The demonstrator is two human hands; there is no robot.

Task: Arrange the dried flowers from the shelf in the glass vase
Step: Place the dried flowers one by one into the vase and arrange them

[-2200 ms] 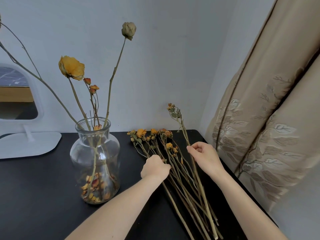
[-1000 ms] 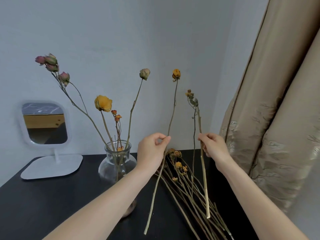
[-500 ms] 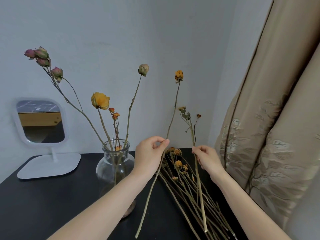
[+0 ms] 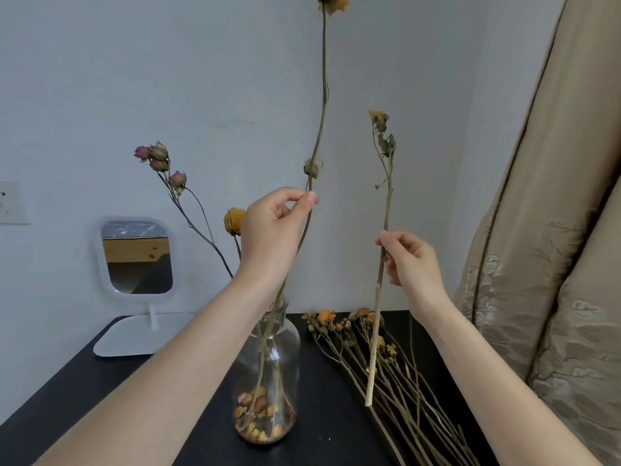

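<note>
A clear glass vase (image 4: pixel 268 364) stands on the black tabletop with several dried stems and loose petals inside. My left hand (image 4: pixel 272 230) pinches a long stem with a yellow flower (image 4: pixel 322 95) at its top; the stem's lower end passes behind my wrist into the vase's mouth. My right hand (image 4: pixel 410 260) pinches a shorter stem with small yellow buds (image 4: pixel 383 203), held upright above the tabletop to the right of the vase. A pile of dried flowers (image 4: pixel 379 358) lies on the tabletop beneath it.
A white-framed stand mirror (image 4: pixel 137 257) sits at the back left on the black table (image 4: pixel 84 398). A beige embroidered curtain (image 4: pixel 554 264) hangs close on the right. A white wall and a wall socket (image 4: pixel 11 203) lie behind.
My left hand rose and moved its long stem over the vase, the lower end now entering the vase's mouth. My right hand lifted its stem upright off the pile.
</note>
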